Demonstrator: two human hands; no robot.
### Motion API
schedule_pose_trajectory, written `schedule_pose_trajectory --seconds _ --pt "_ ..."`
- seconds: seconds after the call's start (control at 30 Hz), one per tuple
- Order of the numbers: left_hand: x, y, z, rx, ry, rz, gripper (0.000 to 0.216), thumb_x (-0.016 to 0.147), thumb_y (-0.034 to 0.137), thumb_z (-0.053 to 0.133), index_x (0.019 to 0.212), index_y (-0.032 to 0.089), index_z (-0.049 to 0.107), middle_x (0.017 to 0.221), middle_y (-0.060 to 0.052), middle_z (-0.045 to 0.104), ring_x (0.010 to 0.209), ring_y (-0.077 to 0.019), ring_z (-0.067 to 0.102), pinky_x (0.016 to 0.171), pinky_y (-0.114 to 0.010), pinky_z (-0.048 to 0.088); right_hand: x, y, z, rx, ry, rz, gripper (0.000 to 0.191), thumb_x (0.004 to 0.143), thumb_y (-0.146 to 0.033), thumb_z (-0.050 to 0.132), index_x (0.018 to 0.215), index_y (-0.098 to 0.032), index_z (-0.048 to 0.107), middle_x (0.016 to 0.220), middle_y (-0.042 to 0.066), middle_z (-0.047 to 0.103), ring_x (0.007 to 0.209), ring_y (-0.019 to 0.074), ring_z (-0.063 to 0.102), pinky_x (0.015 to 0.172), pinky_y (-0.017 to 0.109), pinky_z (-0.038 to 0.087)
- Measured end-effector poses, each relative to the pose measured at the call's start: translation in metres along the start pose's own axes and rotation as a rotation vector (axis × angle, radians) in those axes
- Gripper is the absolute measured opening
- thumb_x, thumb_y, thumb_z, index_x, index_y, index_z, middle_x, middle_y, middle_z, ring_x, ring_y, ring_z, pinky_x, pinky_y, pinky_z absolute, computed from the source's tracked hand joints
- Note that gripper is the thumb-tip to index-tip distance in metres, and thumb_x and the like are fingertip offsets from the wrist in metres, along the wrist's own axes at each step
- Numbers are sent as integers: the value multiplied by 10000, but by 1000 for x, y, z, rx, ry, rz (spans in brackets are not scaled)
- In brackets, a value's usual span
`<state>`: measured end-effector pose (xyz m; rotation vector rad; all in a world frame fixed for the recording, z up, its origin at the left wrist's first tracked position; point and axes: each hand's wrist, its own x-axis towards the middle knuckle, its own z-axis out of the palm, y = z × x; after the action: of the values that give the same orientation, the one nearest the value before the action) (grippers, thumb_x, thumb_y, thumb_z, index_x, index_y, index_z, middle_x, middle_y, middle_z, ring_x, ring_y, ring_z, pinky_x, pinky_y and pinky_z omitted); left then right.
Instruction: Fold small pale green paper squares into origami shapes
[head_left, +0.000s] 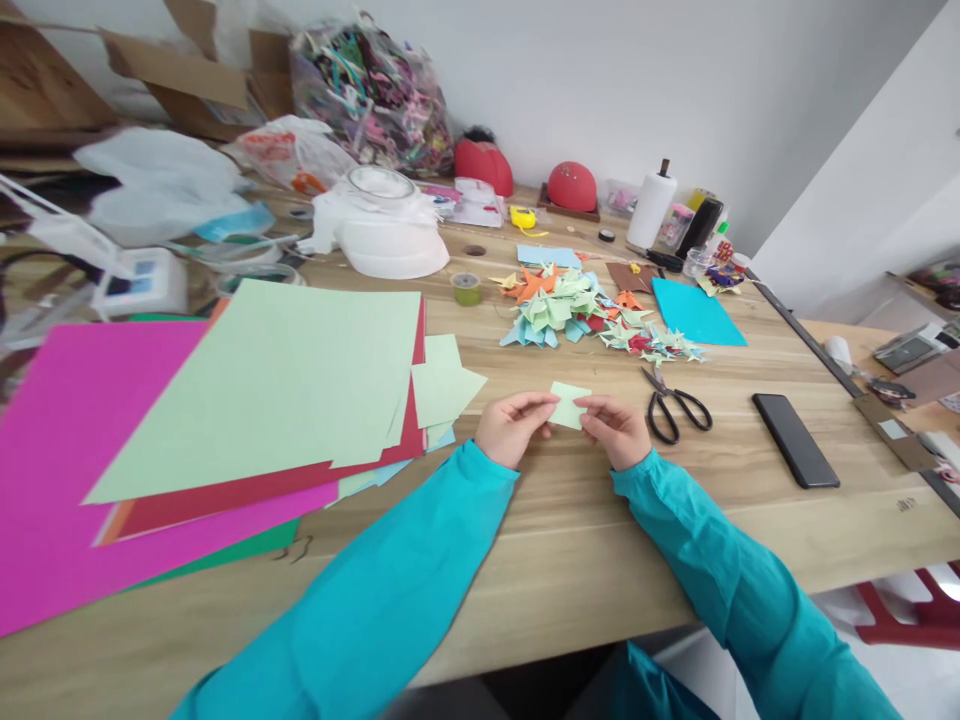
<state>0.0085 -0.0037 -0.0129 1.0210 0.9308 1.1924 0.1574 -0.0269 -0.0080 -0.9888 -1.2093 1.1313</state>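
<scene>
Between my two hands is a small piece of pale green paper [569,405], held up just above the wooden table. My left hand [515,422] pinches its left edge between thumb and forefinger. On the opposite edge, the fingers of my right hand [613,428] grip it in the same way. Black-handled scissors [672,405] lie just right of my right hand. Beyond my hands rests a pile of folded paper shapes [559,300] in green, orange, blue and red. Cut pale green paper pieces [442,390] lie left of my left hand.
Large coloured paper sheets [277,380] cover the left side. A black phone [795,440] lies at right, and a blue sheet [699,312] behind the scissors. Farther back are a tape roll [466,289], a yellow tape measure [523,217], red pincushions [571,187] and a white bottle [651,208].
</scene>
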Motion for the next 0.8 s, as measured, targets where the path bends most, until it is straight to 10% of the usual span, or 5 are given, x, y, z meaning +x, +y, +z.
schedule_pose_trajectory --seconds 0.8 --pt "-5 5 5 -199 -70 -133 405 425 175 788 813 131 681 705 -21 686 628 -156 637 743 -348 520 1 -1 -4 65 -38 -7 243 672 -221 595 904 -239 664 576 -29 522 504 84 529 402 183 391"
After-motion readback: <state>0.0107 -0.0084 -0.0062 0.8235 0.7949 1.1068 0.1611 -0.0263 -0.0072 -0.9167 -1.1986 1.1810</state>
